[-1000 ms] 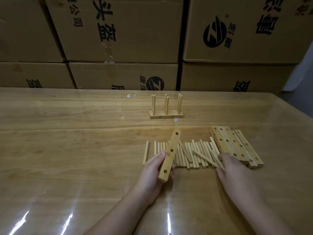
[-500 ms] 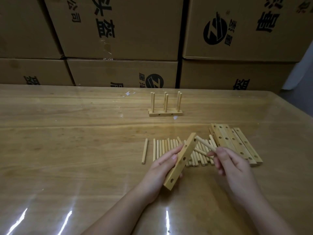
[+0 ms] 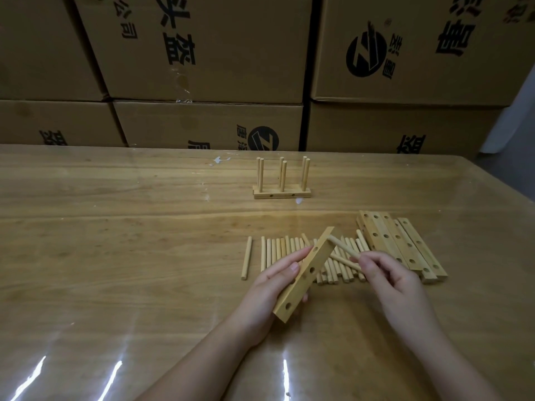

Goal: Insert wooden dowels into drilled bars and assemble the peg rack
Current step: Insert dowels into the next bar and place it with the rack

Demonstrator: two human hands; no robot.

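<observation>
The left hand (image 3: 275, 285) holds a drilled bar (image 3: 304, 278) off the bench (image 3: 115, 233). Its fingers (image 3: 291, 259) lie curled along the bar's left edge with the thumb on the face. The bar is tilted, its near end toward 7 o'clock and its far end toward 1 o'clock, and three holes show along its face.

The right hand (image 3: 390, 280) sits at 3 o'clock from the bar. Its fingertips (image 3: 365, 257) are closed in a pinch on the near end of a dowel (image 3: 343, 248). The dowel slants up toward 10 o'clock and its far tip meets the bar's far end. In this dim view I cannot tell whether the tip is already in a hole or only touching the wood. A second dowel (image 3: 344, 261) angles out from under the same fingers, possibly held with the first.

Behind both hands a row of loose dowels (image 3: 278, 248) lies side by side on the bench, partly hidden by the bar. A lone dowel (image 3: 246, 258) lies apart from the row at 9 o'clock. At 2 o'clock from the held bar a stack of drilled bars (image 3: 402, 244) lies flat, touching the right end of the row. At 12 o'clock, well apart, a finished peg rack (image 3: 282, 193) stands with its pegs upright. Cardboard boxes (image 3: 208, 53) printed with black characters are stacked beyond the bench's far edge.
</observation>
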